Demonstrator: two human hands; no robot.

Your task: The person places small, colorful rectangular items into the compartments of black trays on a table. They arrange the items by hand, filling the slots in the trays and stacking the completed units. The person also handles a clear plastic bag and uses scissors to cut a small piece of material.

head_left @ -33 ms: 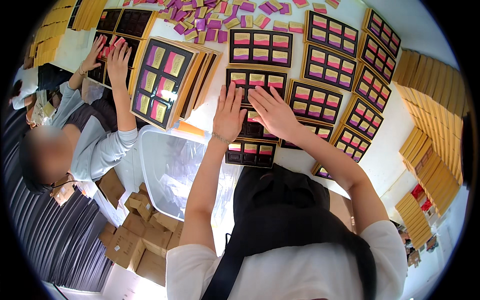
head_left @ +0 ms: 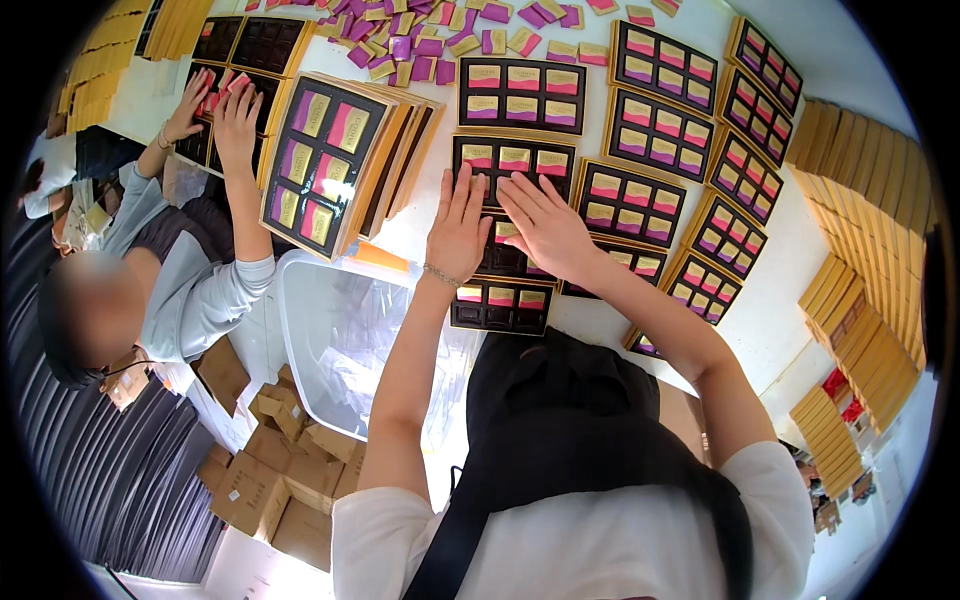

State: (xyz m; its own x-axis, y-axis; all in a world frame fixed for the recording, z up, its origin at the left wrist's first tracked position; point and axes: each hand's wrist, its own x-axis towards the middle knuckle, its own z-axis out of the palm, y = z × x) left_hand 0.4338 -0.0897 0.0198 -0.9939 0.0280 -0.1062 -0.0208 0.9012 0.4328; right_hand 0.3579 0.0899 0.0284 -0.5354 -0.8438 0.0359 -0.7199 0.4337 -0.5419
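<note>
My left hand (head_left: 458, 228) and my right hand (head_left: 548, 226) lie flat, fingers stretched out, over the lower part of a dark six-compartment box (head_left: 496, 143) with a gold edge. Three gold-and-pink wrapped pieces (head_left: 514, 161) show in its upper row; my hands hide most of its lower row. Closer to me, a second box (head_left: 500, 262) is partly covered by my hands. Nearest my body, another box (head_left: 486, 325) has pieces in its upper row and bare dark compartments below. Beyond my fingertips is a filled box (head_left: 521, 92).
Loose wrapped pieces (head_left: 430, 47) spread across the far table. Filled boxes (head_left: 660, 63) stand in columns to the right, and stacked boxes (head_left: 318, 165) to the left. A clear plastic bin (head_left: 345, 345) sits below the table edge. At left, a co-worker's hands (head_left: 237, 120) touch pieces over dark trays.
</note>
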